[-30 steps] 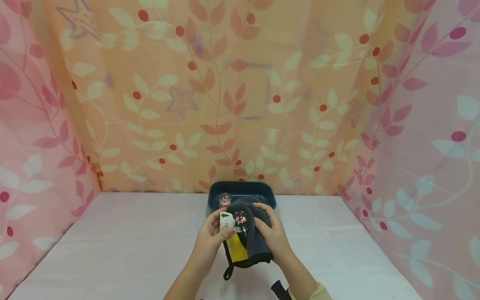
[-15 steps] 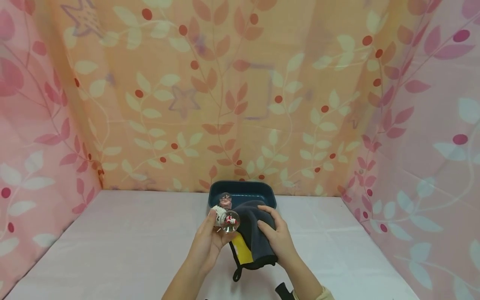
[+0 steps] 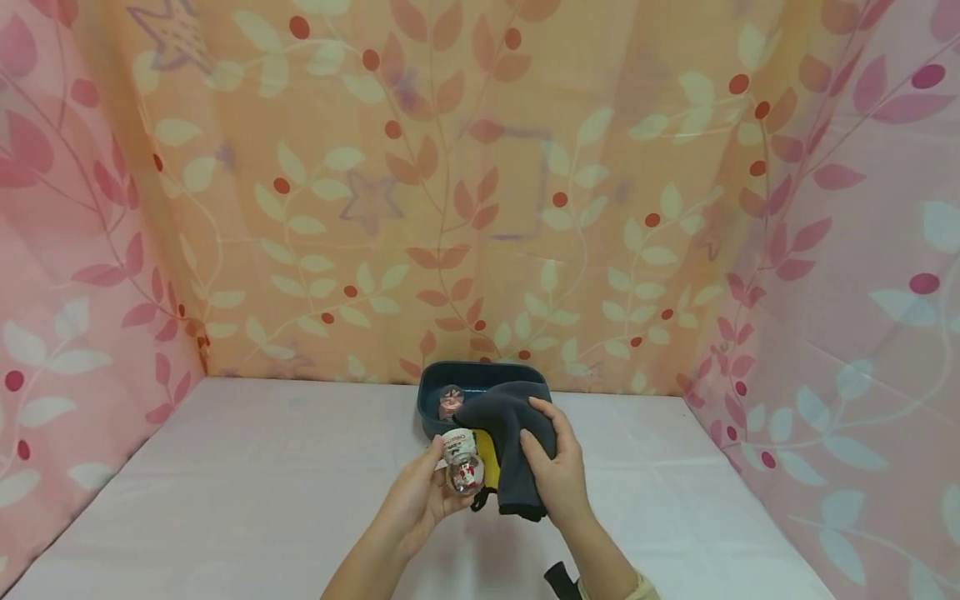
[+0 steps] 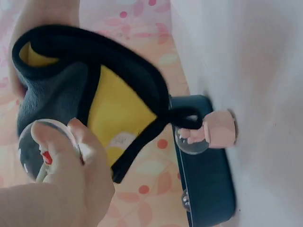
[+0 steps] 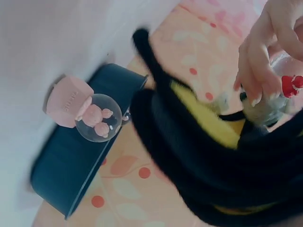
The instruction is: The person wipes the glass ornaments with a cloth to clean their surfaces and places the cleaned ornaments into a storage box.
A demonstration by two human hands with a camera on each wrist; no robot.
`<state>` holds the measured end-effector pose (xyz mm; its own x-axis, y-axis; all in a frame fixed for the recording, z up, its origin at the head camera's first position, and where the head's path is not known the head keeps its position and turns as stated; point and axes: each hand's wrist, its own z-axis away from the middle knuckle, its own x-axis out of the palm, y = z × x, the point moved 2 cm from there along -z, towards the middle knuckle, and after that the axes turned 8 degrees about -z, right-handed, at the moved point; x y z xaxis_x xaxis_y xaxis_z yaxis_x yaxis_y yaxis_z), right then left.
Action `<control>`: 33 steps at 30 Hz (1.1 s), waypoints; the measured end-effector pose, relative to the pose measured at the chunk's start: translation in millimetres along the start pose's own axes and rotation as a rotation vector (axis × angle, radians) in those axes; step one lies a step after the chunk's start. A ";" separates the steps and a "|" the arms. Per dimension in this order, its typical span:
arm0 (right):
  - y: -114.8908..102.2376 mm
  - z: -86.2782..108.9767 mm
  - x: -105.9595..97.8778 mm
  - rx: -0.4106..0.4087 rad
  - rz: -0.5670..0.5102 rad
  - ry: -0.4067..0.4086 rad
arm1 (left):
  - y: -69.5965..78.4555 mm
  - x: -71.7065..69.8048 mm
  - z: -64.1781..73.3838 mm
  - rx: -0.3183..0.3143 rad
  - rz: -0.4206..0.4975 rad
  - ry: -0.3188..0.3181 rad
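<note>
My left hand (image 3: 416, 504) holds a snow globe (image 3: 467, 473) with a white printed base. Its clear ball points down toward me, with a red-and-white figure inside. Right beside it, my right hand (image 3: 564, 479) grips a dark grey cloth (image 3: 513, 425) with a yellow face, black edging and a hanging loop. The cloth drapes down from the fingers and is folded over itself, its edge close to the snow globe. In the right wrist view the cloth (image 5: 189, 156) covers part of the left hand's globe.
A dark blue tray (image 3: 536, 379) stands at the back of the white table (image 3: 300, 483), against the patterned curtain (image 3: 300, 250). In front of the tray a pink snow globe (image 5: 70, 100) stands upright. A small clear ball (image 4: 185, 200) shows at the tray's rim.
The snow globe has come away from the cloth and turned, its ball swinging from pointing right to pointing down. The cloth's lower edge has shifted right, and less yellow shows.
</note>
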<state>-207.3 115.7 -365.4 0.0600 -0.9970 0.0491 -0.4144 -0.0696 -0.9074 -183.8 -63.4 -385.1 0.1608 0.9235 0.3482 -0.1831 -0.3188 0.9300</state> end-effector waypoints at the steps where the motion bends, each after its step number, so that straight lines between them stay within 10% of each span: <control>1: -0.6 0.7 1.8 -0.028 0.027 -0.006 | -0.8 0.7 0.3 -0.008 0.002 -0.004; 14: 2.3 7.6 26.7 -0.386 0.291 -0.261 | -3.4 6.2 5.3 0.027 -0.133 -0.017; 33: 4.8 -6.2 3.2 0.115 -0.060 -0.076 | 0.3 4.3 7.9 -0.047 -0.037 -0.139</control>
<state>-214.7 112.0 -367.0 0.1517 -0.9854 0.0774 -0.3015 -0.1208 -0.9458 -175.6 -61.3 -382.4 0.3001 0.8952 0.3295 -0.2192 -0.2715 0.9371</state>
